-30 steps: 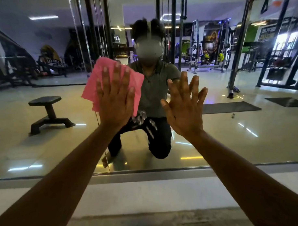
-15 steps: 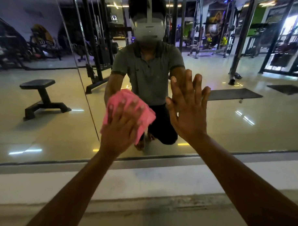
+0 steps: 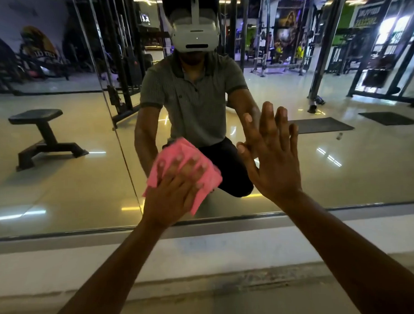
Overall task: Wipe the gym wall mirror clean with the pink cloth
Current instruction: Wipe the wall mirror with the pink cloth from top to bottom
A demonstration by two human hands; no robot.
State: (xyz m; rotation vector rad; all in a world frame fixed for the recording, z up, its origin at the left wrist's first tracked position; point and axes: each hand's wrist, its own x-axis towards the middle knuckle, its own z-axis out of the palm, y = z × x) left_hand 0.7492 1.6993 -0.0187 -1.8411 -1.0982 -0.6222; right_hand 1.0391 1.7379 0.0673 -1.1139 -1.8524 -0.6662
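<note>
My left hand (image 3: 173,198) presses the pink cloth (image 3: 185,171) flat against the mirror (image 3: 61,185), fingers straight and spread over it, low in the centre of the frame just above the mirror's bottom edge. My right hand (image 3: 275,161) lies open beside it, palm on the glass, fingers straight, holding nothing.
</note>
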